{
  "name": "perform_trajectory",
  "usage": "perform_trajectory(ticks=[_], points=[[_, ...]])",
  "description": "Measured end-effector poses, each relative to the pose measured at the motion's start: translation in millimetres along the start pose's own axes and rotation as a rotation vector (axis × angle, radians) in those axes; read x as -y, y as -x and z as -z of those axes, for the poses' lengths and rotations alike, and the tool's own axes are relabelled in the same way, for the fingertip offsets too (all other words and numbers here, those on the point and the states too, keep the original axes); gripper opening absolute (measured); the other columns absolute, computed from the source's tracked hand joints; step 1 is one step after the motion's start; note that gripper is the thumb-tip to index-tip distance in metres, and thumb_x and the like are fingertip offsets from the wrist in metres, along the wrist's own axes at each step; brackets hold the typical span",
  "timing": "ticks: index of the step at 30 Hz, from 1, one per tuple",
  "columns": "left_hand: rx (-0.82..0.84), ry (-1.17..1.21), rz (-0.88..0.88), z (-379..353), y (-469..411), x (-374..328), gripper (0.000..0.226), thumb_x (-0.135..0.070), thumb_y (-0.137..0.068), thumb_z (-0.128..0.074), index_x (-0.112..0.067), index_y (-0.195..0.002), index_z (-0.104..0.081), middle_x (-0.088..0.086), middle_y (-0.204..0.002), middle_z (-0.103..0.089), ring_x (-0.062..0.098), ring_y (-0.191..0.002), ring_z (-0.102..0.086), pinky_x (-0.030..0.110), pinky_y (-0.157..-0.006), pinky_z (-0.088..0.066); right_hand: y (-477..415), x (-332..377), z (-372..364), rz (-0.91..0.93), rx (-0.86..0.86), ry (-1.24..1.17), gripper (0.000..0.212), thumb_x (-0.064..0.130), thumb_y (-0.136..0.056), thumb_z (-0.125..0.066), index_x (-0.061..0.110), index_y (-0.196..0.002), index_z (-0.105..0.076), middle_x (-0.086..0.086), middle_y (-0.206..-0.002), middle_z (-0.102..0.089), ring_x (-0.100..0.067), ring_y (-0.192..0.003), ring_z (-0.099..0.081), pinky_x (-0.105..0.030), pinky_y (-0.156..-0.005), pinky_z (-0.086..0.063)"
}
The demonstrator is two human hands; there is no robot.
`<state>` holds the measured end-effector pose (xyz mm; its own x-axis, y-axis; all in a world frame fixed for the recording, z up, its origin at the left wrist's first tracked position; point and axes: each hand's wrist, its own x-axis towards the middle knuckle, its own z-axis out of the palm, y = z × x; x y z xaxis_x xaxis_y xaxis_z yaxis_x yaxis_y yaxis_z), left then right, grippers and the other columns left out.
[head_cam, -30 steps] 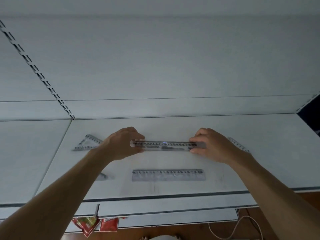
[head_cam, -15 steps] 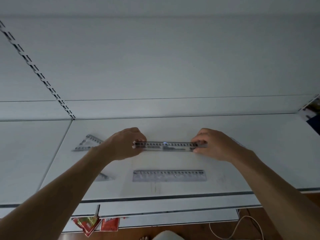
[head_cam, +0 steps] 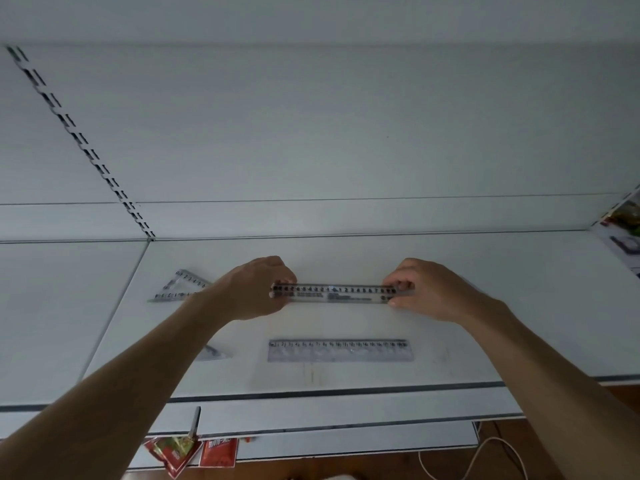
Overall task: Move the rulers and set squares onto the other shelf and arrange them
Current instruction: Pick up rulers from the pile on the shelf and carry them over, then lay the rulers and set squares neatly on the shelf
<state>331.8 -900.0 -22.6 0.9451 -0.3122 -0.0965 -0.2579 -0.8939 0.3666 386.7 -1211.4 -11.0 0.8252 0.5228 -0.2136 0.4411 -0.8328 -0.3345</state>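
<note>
While your left hand [head_cam: 258,289] and right hand [head_cam: 426,289] are pinching the ends of the ruler [head_cam: 334,294] over the shelf's [head_cam: 502,306] middle, you are best laying it flat, parallel to the other ruler [head_cam: 341,350] lying nearer you.

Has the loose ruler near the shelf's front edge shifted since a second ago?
No. The loose ruler keeps its gap to the shelf's front edge; the left hand and right hand hold the other ruler.

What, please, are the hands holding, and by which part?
The far ruler, by its two ends: the left hand pinches the left end, the right hand the right end.
</note>
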Motion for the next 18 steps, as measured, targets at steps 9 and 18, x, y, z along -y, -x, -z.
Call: perform_trajectory(ticks=[9, 18], points=[[-0.002, 0.009, 0.040, 3.6, 3.4, -3.4, 0.034, -0.034, -0.086, -0.066, -0.028, -0.119, -0.061, -0.014, -0.109, -0.055, 0.003, -0.094, -0.053, 0.014, -0.076, -0.036, 1.7, 0.0, 1.8, -0.035, 0.007, -0.030, 0.033, 0.032, -0.082, -0.071, 0.025, -0.113, -0.065, 0.010, -0.101, -0.053, -0.008, -0.093, -0.053, -0.022, -0.080, -0.039], [-0.260, 0.120, 0.223, 11.3, 31.2, -28.1, 0.034, -0.048, -0.087, -0.060, -0.034, -0.118, -0.060, -0.022, -0.108, -0.060, -0.003, -0.094, -0.055, 0.027, -0.083, -0.050, -1.7, 8.7, 4.8, 0.022, -0.167, -0.079, 0.025, 0.038, -0.087, -0.064, 0.025, -0.108, -0.068, 0.013, -0.104, -0.059, -0.007, -0.091, -0.058, -0.028, -0.082, -0.047]])
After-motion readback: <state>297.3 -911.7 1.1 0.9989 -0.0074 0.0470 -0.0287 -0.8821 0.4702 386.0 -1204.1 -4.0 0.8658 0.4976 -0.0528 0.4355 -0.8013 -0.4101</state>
